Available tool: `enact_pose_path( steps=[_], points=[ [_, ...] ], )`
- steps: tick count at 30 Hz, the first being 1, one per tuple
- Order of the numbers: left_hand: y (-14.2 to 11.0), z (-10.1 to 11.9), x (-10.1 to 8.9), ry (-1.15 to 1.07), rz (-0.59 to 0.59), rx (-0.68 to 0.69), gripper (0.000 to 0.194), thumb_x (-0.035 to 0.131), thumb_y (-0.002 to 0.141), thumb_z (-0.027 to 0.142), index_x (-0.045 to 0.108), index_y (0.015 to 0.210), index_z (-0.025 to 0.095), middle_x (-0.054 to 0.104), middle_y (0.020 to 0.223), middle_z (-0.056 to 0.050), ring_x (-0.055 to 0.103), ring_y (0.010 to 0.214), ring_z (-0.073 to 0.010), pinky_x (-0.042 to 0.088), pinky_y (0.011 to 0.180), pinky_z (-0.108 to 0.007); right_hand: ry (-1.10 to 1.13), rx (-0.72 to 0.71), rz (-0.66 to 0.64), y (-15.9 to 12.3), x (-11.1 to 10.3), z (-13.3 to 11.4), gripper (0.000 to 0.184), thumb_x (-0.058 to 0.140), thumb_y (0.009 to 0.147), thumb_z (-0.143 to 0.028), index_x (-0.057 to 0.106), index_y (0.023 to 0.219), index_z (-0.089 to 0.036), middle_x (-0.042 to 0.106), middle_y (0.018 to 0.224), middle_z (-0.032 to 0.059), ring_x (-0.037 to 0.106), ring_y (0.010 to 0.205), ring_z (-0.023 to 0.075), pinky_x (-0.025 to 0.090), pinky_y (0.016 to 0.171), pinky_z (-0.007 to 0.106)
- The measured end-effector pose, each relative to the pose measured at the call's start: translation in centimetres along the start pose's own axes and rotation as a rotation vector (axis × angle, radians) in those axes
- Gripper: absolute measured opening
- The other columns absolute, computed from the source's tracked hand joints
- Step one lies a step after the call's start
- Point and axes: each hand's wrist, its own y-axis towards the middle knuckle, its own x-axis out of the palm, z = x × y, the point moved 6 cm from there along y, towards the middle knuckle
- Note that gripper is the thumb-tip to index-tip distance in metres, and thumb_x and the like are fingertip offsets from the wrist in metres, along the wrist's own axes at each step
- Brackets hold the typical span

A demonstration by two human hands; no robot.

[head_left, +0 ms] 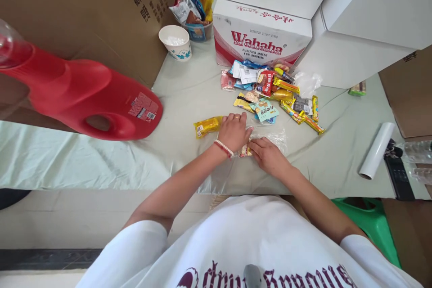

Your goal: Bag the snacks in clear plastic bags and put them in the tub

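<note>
A table with a pale green cloth [324, 162] fills the middle of the scene, and a brown cardboard box [84, 18] stands at its far left. A red jug [84, 85] with a hollow handle lies slanted across the left side. At the far side, a white-and-red Wahaha carton [263, 40] rests against pale panels. Just on its near side spreads a heap of wrapped snacks [266, 83], and to its left sits a tub [199, 31] packed with more packets.

Nearer, a clear plastic bag [276, 138] lies flat, reaching beneath both hands. The left hand [232, 132] rests palm down over its left part, fingers bent; I cannot tell whether it grips anything. The right hand [270, 155] lies on the right, fingers close together, their tips at a small printed packet [245, 150] between the hands; whether they pinch it cannot be told.

A white roll [377, 150] lies at the right, and a paper cup [182, 51] stands far left, beside the tub. A yellow packet [208, 126] lies just left of the left hand. Smallest are a beaded bracelet [223, 147] on the left wrist and a ring [237, 117].
</note>
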Motion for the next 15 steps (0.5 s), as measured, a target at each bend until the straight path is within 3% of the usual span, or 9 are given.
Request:
enact_pose_path(
  steps=[4,7,11,13,15],
  points=[
    [2.9,-1.2,2.5,0.005,-0.245,-0.026,0.027,0.058,0.092,0.032,0.070,0.106,0.012,0.072,0.100,-0.017,0.063,0.100,-0.0325,0.043,0.090,-0.045,0.035,-0.019,0.047,-1.4,-0.3,-0.1,0.036,0.045,0.102,-0.020,0.063,0.133,-0.018,0.063,0.133,0.0149,0.056,0.114,0.0291,0.053,0.098,0.049],
    [2.9,-0.9,1.5,-0.056,-0.242,0.038,0.023,0.053,0.094,0.028,0.073,0.095,0.018,0.072,0.090,-0.012,0.063,0.097,-0.0297,0.042,0.086,-0.043,0.036,-0.030,0.064,-2.0,-0.2,0.1,0.034,0.045,0.102,-0.020,0.066,0.129,-0.017,0.062,0.137,0.0149,0.056,0.120,0.0292,0.053,0.102,0.050],
    [-0.1,1.9,-0.8,-0.067,-0.139,0.372,0.024,0.050,0.097,0.024,0.073,0.091,0.019,0.068,0.089,-0.011,0.060,0.096,-0.0274,0.040,0.084,-0.043,0.064,-0.017,0.069,-2.0,-0.1,0.1,0.034,0.044,0.102,-0.017,0.068,0.127,-0.017,0.064,0.134,0.0145,0.057,0.122,0.0286,0.053,0.103,0.049],
    [-2.8,3.0,-0.4,-0.045,-0.169,0.536,0.027,0.045,0.099,0.021,0.072,0.099,0.019,0.068,0.088,-0.011,0.061,0.092,-0.0249,0.040,0.083,-0.041,0.089,-0.008,0.064,-2.0,-0.1,0.1,0.033,0.044,0.102,-0.017,0.070,0.122,-0.017,0.068,0.124,0.0146,0.059,0.116,0.0281,0.054,0.101,0.049],
    [-5.3,3.0,0.8,-0.017,-0.189,0.593,0.033,0.039,0.102,0.020,0.069,0.115,0.018,0.070,0.092,-0.011,0.062,0.095,-0.0239,0.040,0.084,-0.040,0.128,-0.003,0.070,-2.2,-0.1,0.2,0.032,0.044,0.102,-0.018,0.071,0.120,-0.016,0.069,0.120,0.0155,0.060,0.116,0.0282,0.054,0.101,0.049]
  ],
)
